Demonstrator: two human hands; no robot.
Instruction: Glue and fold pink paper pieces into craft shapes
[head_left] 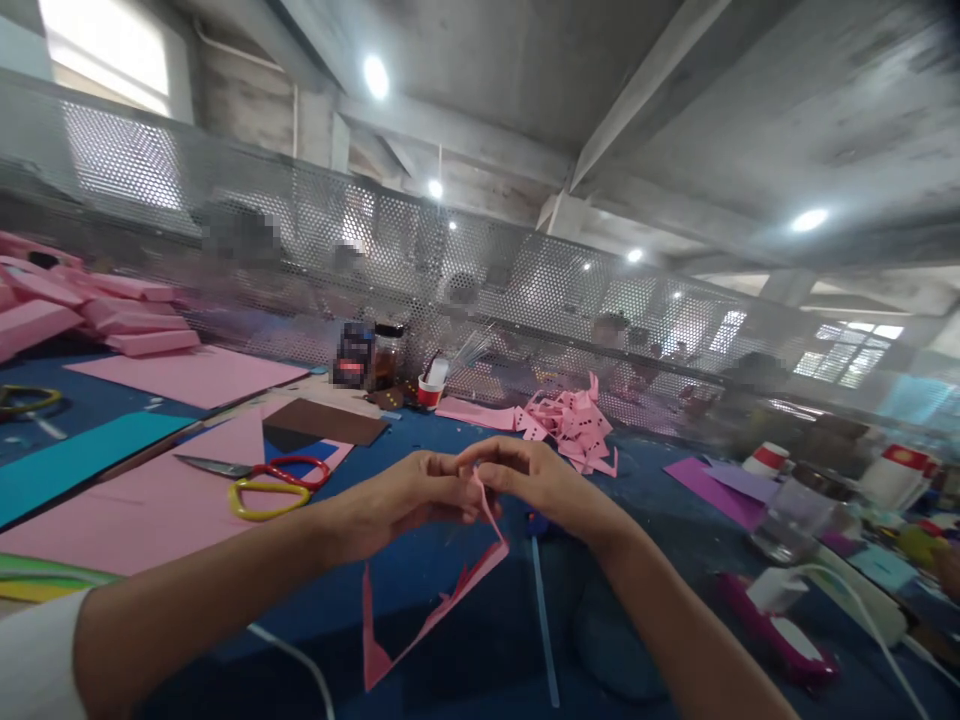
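My left hand (420, 497) and my right hand (536, 480) meet above the blue table, their fingertips pinched together on a narrow pink paper strip (378, 667). From the fingers the strip hangs down in angular bends, with one end standing up at the left. A small darker pink or red piece shows along its middle. The fingers hide the part being gripped. Left of my left hand, scissors (253, 471) with red and yellow handles lie on pink paper. A thin pale blue stick (545, 625) lies below my right hand.
Cut pink scraps (574, 425) lie behind my hands, near a perforated metal screen (517, 300). Pink folded pieces (154, 325) pile up at far left. A paper cup (430, 392) stands behind. At right are a clear jar (799, 515) and a magenta tool with a cable (776, 625).
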